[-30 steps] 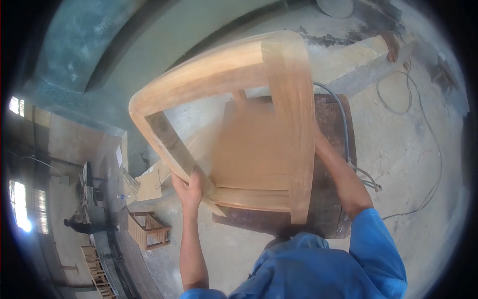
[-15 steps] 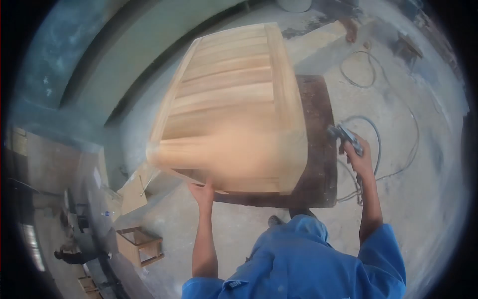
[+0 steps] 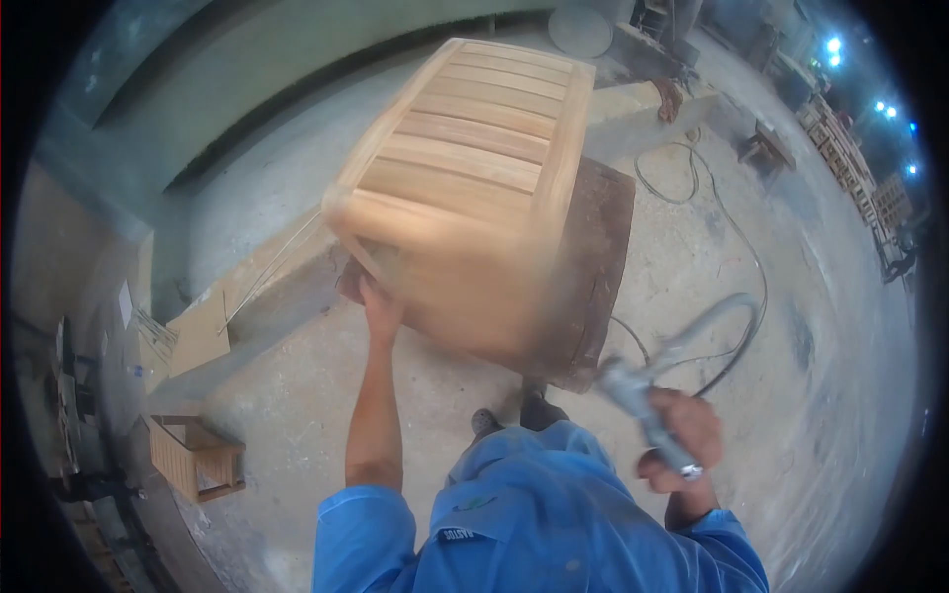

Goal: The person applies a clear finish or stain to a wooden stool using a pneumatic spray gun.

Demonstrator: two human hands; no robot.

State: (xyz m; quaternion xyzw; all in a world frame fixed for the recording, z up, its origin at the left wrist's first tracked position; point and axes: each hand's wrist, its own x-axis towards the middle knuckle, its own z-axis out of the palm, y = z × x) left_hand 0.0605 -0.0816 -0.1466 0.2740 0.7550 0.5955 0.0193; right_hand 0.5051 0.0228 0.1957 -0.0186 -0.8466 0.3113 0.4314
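Observation:
A slatted wooden piece of furniture [image 3: 465,128] rests tilted on a dark brown board [image 3: 598,257]. My left hand [image 3: 380,304] grips the lower left edge of this wooden piece, its fingertips partly hidden behind the edge. Off to the right, my right hand [image 3: 682,440] is wrapped round a metal spray gun [image 3: 628,390], blurred by motion, with a hose [image 3: 712,321] running from it. The near side of the wooden piece looks blurred.
A small wooden frame [image 3: 198,460] stands on the floor at the lower left. Hose loops [image 3: 756,262] lie on the floor at right. A small stool [image 3: 769,146] and a round pale object [image 3: 581,32] are farther back.
The wooden piece has tilted, showing more of its near side. My right hand has come down and closer with the spray gun. My left hand has shifted left and up in view with the edge.

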